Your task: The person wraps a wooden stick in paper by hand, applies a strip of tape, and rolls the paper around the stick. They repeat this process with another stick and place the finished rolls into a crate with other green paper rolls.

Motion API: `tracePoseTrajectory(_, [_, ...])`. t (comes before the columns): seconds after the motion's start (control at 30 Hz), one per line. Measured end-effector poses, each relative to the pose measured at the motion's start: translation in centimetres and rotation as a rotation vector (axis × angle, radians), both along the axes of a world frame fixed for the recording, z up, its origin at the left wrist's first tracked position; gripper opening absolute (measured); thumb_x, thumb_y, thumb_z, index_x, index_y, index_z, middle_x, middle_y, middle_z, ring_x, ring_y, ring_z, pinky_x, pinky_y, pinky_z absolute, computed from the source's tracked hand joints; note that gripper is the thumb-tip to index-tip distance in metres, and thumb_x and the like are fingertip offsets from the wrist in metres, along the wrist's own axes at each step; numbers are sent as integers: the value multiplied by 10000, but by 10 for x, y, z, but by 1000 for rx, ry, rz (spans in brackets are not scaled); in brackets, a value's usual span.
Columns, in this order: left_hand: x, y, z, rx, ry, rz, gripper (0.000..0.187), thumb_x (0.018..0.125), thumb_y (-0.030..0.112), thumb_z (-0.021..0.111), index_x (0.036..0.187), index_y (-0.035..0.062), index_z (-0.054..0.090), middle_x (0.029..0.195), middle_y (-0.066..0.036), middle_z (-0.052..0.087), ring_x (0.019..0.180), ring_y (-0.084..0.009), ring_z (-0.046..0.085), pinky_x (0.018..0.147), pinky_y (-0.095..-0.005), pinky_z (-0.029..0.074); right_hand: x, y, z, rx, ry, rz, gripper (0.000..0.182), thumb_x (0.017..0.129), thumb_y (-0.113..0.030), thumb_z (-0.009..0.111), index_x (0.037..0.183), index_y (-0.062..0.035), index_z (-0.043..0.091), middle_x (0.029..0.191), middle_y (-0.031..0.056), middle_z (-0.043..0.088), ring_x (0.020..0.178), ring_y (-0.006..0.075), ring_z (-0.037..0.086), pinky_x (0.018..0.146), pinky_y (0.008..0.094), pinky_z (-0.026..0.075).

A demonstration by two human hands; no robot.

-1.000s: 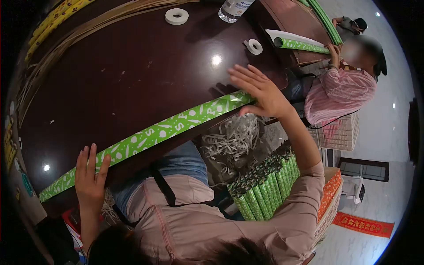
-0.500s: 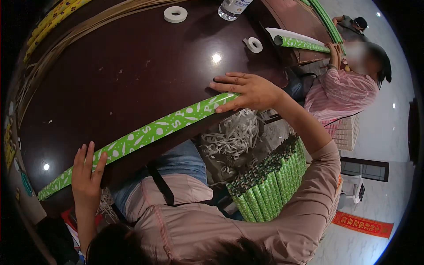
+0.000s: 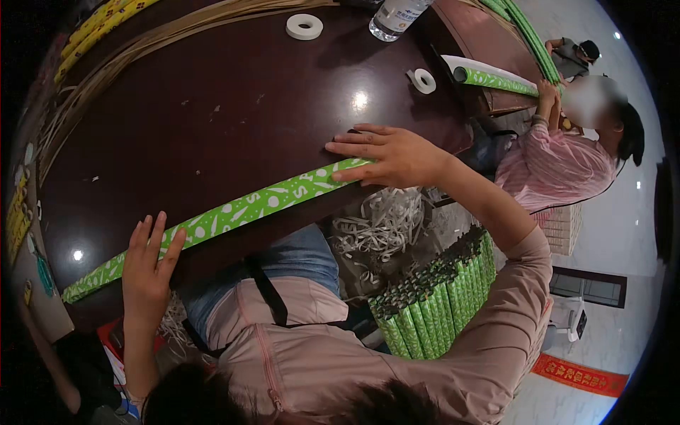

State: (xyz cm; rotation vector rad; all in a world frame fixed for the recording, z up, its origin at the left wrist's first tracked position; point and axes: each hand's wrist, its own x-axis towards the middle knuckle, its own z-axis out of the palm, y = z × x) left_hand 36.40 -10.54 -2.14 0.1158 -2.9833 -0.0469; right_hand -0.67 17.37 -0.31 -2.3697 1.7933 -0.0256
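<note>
A long, narrow roll of green patterned paper (image 3: 244,209) with white letters and shapes lies along the near edge of the dark table. My left hand (image 3: 151,265) rests on the roll toward its left end, fingers stretched out and a little apart. Across the right end lies my right hand (image 3: 389,156), its fingers extended over the table and its palm hiding that end of the roll. Neither hand is wrapped around the paper.
White tape rolls (image 3: 304,27) (image 3: 423,81) and a water bottle (image 3: 398,17) stand on the table (image 3: 212,134). Several green tubes (image 3: 432,308) are bundled below, beside paper strips (image 3: 382,223). Another person (image 3: 556,163) handles a green roll (image 3: 499,79) at the right.
The whole view has shifted and turned slightly. Against the table, my right hand has moved a little left and toward me along the roll. My left hand stays near the left end.
</note>
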Motion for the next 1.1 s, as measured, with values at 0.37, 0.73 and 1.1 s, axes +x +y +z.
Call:
tracePoseTrajectory(0.37, [1,2,4,-5,-1,7,504,864,-87,520,1314,126,602,1425,-136,506,1281,-382,504,1022,-520,456,4,3,5,-102,251,101,669,857,-181,546,1401,-534,381,1573,-5,303,1378,236,403,1125,413,371])
tracePoseTrajectory(0.73, [-1,-1,3,4,-10,11,527,865,-95,517,1329,144,591,1442,-122,488,1290,-380,495,1025,-509,458,-36,40,-3,-107,224,82,705,822,-293,670,1446,-443,380,1556,-21,335,1393,195,387,1159,424,319])
tracePoseTrajectory(1.1, [-7,-12,-8,-3,-30,5,666,776,-186,480,1351,140,569,1456,-113,476,1320,-368,469,1042,-518,445,-73,92,2,-25,388,1,608,825,-341,666,1390,-425,458,1551,16,337,1407,204,365,1172,429,285])
